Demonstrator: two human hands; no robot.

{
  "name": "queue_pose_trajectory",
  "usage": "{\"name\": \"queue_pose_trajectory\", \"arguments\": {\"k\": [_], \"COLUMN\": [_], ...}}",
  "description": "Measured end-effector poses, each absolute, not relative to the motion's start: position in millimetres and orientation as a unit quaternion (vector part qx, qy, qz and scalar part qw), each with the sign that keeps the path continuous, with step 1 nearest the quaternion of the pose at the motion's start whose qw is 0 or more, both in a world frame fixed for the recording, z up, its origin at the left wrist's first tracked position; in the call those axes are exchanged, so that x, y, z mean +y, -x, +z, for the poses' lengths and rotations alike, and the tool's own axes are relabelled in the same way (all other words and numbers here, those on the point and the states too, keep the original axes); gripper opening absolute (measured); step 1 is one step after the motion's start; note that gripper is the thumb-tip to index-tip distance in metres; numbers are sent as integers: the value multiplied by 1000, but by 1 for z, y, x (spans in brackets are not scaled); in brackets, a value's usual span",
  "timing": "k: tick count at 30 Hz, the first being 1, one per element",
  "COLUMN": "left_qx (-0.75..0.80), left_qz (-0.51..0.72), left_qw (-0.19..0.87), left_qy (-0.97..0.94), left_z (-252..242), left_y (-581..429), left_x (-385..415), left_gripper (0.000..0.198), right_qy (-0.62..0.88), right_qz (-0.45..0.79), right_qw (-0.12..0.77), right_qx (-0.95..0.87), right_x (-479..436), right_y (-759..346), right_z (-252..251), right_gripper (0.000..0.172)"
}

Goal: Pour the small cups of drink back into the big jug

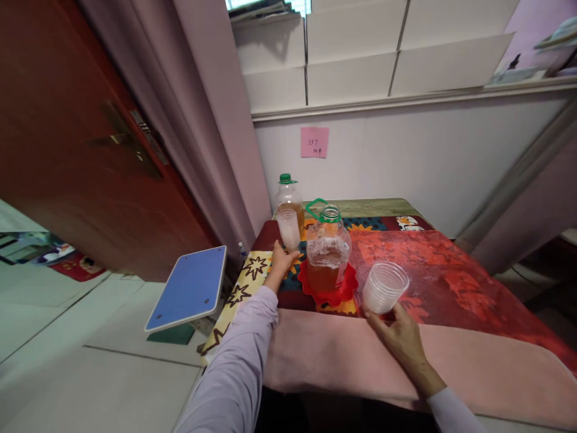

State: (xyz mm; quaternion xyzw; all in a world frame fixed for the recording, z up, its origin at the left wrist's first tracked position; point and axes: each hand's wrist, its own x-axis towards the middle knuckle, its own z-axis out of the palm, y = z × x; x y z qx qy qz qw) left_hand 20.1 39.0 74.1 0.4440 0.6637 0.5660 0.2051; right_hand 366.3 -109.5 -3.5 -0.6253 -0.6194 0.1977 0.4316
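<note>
Over the table [451,282], my left hand [280,260] is gripping one plastic cup [289,228]; my right hand [399,334] is apparently pinching a tilted cup [384,287].

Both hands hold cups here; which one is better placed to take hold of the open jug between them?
Probably the left hand: it sits beside the open jug, its cup upright. The right hand is farther off, holding its cup tilted.
</note>
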Motion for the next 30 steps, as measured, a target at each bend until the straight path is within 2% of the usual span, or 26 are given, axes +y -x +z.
{"name": "queue_pose_trajectory", "arguments": {"k": [2,5,8,9,12,13,14,17,19,24,26,30], "left_qx": [667,662,596,550,475,473,486,563,599,627,649,692], "left_qz": [582,598,574,549,492,484,482,487,487,487,500,504], "left_qw": [177,150,179,205,278,299,311,306,299,323,281,187], "left_qy": [-430,-426,-533,-595,-675,-673,-659,-593,-561,-516,-500,-481], "left_z": [81,81,75,74,77,79,82,90,95,105,110,112], "left_y": [-27,-49,-81,-93,-123,-130,-135,-140,-135,-98,-75,-32], "left_x": [17,-40,-115,-138,-187,-196,-202,-209,-211,-207,-188,-114], "left_gripper": [74,48,42,47,110,117,114,76,61,49,50,62], "right_qy": [622,621,613,603,561,546,531,474,437,369,390,506], "right_qz": [187,158,118,109,110,119,131,164,192,282,290,293], "right_qw": [455,490,490,486,479,477,474,476,481,473,463,427], "right_qx": [-609,-591,-609,-623,-666,-678,-691,-722,-735,-749,-741,-690], "right_x": [-112,-121,-138,-144,-160,-164,-167,-172,-174,-175,-174,-169], "right_y": [-367,-370,-370,-367,-351,-343,-335,-309,-295,-290,-302,-341], "right_z": [-4,-1,11,17,37,43,48,54,53,45,40,26], "right_gripper": [56,60,60,59,55,52,47,30,27,66,67,56]}}
